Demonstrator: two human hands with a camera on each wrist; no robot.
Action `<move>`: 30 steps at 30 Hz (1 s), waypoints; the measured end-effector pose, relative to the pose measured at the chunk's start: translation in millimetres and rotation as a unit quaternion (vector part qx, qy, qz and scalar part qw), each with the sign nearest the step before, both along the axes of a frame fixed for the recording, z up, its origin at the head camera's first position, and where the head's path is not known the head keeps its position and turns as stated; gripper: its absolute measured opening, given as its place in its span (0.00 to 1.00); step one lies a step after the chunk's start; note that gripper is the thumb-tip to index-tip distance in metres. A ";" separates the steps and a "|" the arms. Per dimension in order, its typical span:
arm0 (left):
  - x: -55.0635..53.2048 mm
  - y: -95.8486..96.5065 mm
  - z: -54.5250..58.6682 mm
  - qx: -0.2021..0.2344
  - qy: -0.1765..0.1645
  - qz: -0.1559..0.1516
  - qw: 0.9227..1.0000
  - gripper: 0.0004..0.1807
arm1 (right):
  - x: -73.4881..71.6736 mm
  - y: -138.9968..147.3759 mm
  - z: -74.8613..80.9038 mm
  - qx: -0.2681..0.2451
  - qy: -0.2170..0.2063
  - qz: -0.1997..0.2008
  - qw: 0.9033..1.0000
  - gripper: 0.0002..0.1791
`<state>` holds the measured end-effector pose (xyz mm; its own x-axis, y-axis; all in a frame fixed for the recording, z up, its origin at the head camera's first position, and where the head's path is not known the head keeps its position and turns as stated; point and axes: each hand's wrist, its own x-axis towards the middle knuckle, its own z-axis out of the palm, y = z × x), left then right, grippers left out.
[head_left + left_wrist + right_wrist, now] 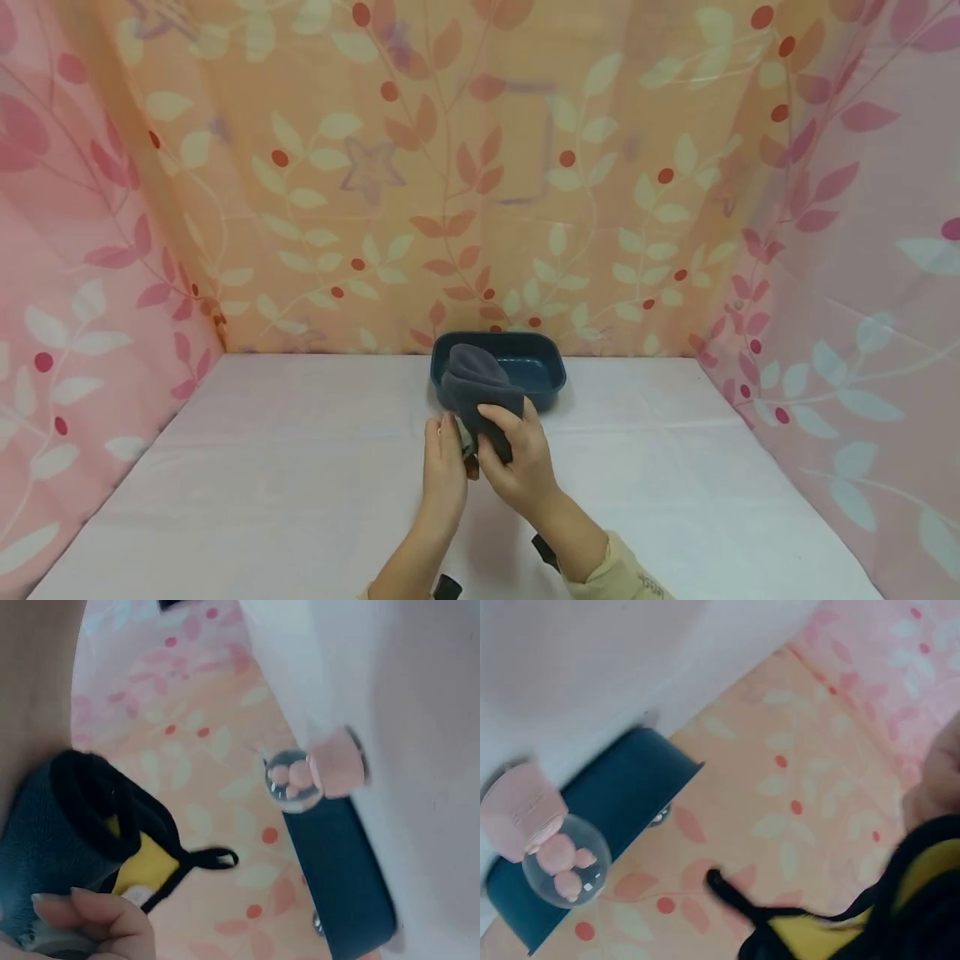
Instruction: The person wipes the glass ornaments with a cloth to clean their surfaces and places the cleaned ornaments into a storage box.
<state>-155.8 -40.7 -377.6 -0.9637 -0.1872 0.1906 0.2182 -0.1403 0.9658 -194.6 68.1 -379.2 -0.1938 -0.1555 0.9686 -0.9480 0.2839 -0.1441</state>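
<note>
My right hand (521, 454) grips a dark grey towel (480, 379), its thumb and fingers bunching the cloth. The towel has black trim, a hanging loop (215, 859) and a yellow patch (810, 937). Against its lower left side, my left hand (444, 462) holds a small whitish and brown thing (467, 442), mostly covered by fingers and cloth; I cannot tell its kind. A snow globe with a pink base (337, 763) and small pink figures inside its clear ball stands beyond the hands in both wrist views; towel and hands hide it in the head view.
A dark teal basin (536, 371) stands at the back of the white-covered table (300, 467), partly behind the towel. A small shiny round thing (660, 815) peeks over its rim. Flower-patterned cloth walls (450, 167) close off the back and both sides.
</note>
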 end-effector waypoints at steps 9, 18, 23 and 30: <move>3.8 3.3 -5.0 -0.117 0.048 -0.015 0.992 0.13 | -0.2 10.2 4.8 -0.096 -0.213 0.072 0.970 0.20; 4.5 -5.8 -8.6 -0.123 0.089 -0.047 0.987 0.13 | 0.2 19.8 22.4 -0.159 -0.536 0.182 0.809 0.19; 3.4 -6.8 -7.4 -0.031 0.044 -0.051 0.997 0.17 | -2.7 22.5 20.6 -0.175 -0.607 0.176 0.755 0.18; 1.8 -6.4 -2.3 0.033 -0.036 -0.035 0.998 0.22 | 4.0 24.7 14.3 -0.200 -0.493 0.127 0.837 0.19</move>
<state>-154.0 -47.1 -380.0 -0.9854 -0.1296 0.1106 0.1370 -0.2171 0.9665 -190.6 92.8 -364.9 -0.9400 -0.0143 0.3408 -0.3339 -0.1661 -0.9279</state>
